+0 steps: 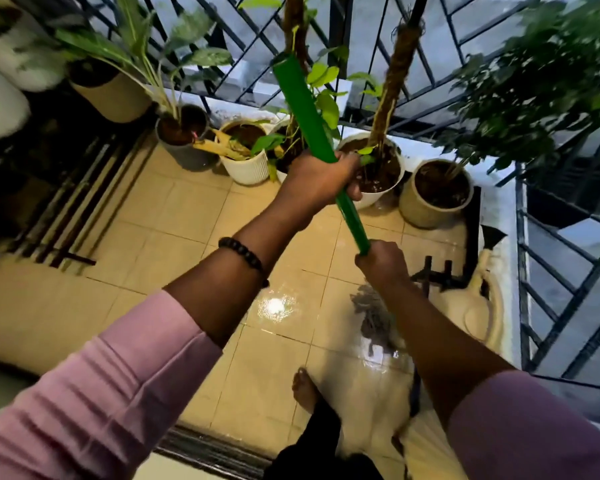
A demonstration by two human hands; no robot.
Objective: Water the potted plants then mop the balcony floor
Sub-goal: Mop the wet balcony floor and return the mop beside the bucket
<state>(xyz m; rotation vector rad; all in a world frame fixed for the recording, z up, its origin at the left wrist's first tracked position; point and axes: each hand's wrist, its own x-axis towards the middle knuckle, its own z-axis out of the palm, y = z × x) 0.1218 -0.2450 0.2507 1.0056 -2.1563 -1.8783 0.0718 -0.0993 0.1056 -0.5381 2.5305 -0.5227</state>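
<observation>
Head view: both hands (317, 181) on mop handle (305, 109)

dim, bluish | glare on wet floor (274, 304) | edges blurred, bowed

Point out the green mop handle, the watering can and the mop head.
green mop handle (303, 109), head view, on the bare shaft above the upper hand.
watering can (478, 306), head view, on its cream body by the right wall.
mop head (374, 313), head view, on the grey strands on the wet tiles.

Wet beige tiled floor (174, 220) — dark metal railing (413, 64)
</observation>
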